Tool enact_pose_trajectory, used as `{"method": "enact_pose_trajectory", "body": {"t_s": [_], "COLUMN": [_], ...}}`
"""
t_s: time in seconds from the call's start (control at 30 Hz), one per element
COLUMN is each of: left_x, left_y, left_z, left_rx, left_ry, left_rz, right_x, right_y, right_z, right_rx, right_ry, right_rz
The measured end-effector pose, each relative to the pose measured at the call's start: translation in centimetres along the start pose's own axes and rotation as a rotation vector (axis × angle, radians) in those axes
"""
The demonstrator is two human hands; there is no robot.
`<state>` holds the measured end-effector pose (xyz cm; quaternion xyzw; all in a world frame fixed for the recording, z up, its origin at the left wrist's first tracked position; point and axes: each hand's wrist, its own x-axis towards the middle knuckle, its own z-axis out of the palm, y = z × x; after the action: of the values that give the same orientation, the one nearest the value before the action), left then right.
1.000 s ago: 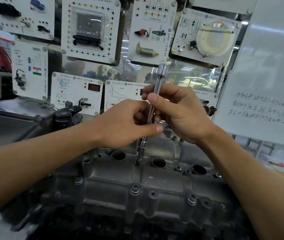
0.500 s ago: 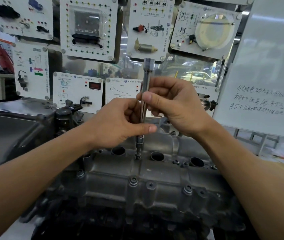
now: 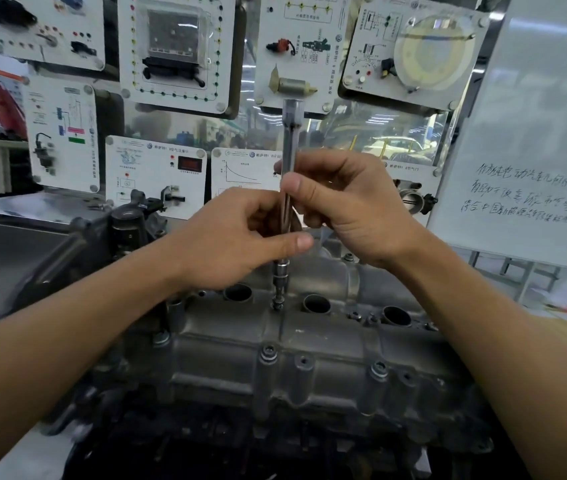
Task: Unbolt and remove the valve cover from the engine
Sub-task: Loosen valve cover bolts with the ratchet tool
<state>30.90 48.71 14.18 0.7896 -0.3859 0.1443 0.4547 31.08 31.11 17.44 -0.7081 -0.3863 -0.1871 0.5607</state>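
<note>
From the head camera, the grey valve cover (image 3: 309, 344) sits on top of the engine, low in the middle of the view, with both forearms reaching in over it from either side. A long, thin extension bar (image 3: 289, 143) stands almost upright above the cover's far edge, and its socket end (image 3: 280, 273) is planted on a bolt (image 3: 277, 304) between two of the round plug wells (image 3: 237, 292) (image 3: 316, 304). The left hand (image 3: 233, 240) pinches the bar low down: its thumb (image 3: 294, 242) lies across the front of the shaft and the curled fingers wrap in behind it. The right hand (image 3: 354, 209) grips the same bar just above, its thumb (image 3: 296, 184) pressed on the shaft and the other fingers bent round the far side. So both sets of fingers are clamped on the tool, one right over the other, and neither hand touches the cover, which lies just beneath them. The top of the bar rises clear above both hands. Along the cover's near edge more bolts (image 3: 268, 351) (image 3: 379, 370) sit in their bosses. A third well (image 3: 394, 315) opens further right. Behind the engine hang white training panels (image 3: 174, 46) with parts mounted on them, and to the right stands a whiteboard (image 3: 534, 133) with handwriting.
</note>
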Motion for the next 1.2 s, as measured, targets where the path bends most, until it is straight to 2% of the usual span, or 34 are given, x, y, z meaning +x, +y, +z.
{"method": "enact_pose_trajectory", "body": {"t_s": [0.1,0.23,0.33,0.4,0.5,0.57,0.7,0.77,0.97,1.03,1.13,1.2], "left_x": [-0.2,0.0,0.1,0.0,-0.2,-0.1,0.1,0.0,0.1,0.1,0.3,0.8], "left_y": [-0.2,0.1,0.2,0.2,0.0,0.0,0.0,0.0,0.2,0.2,0.2,0.6], "left_z": [-0.4,0.0,0.2,0.0,-0.5,-0.6,0.0,0.2,-0.5,-0.6,0.0,0.5], "left_rx": [-0.121,0.147,0.175,0.078,-0.139,-0.071,0.117,0.137,-0.102,-0.176,0.019,0.252], "left_ry": [-0.042,0.112,0.157,0.079,-0.086,-0.108,0.098,0.125,-0.085,-0.104,0.019,0.110], "left_rz": [-0.009,0.097,0.097,0.049,-0.009,-0.018,0.005,0.001,-0.075,-0.086,-0.056,-0.003], "right_x": [0.0,-0.2,-0.2,-0.1,-0.1,-0.1,-0.3,-0.4,-0.2,-0.3,-0.6,-0.6], "right_y": [-0.3,-0.4,-0.1,0.0,-0.5,-0.6,-0.5,-0.5,-0.6,-0.6,-0.9,-1.1], "right_z": [-0.2,0.0,0.3,0.2,-0.1,-0.2,0.1,0.3,-0.1,-0.3,0.0,0.1], "right_rx": [0.073,0.115,0.105,0.077,0.050,0.057,0.000,0.006,-0.013,-0.005,0.044,-0.074], "right_ry": [-0.029,-0.029,0.049,0.070,-0.036,-0.072,-0.034,-0.043,-0.069,-0.093,-0.114,-0.034], "right_rz": [0.043,0.017,0.026,0.023,0.039,0.059,0.019,0.008,0.034,0.040,0.032,-0.033]}}
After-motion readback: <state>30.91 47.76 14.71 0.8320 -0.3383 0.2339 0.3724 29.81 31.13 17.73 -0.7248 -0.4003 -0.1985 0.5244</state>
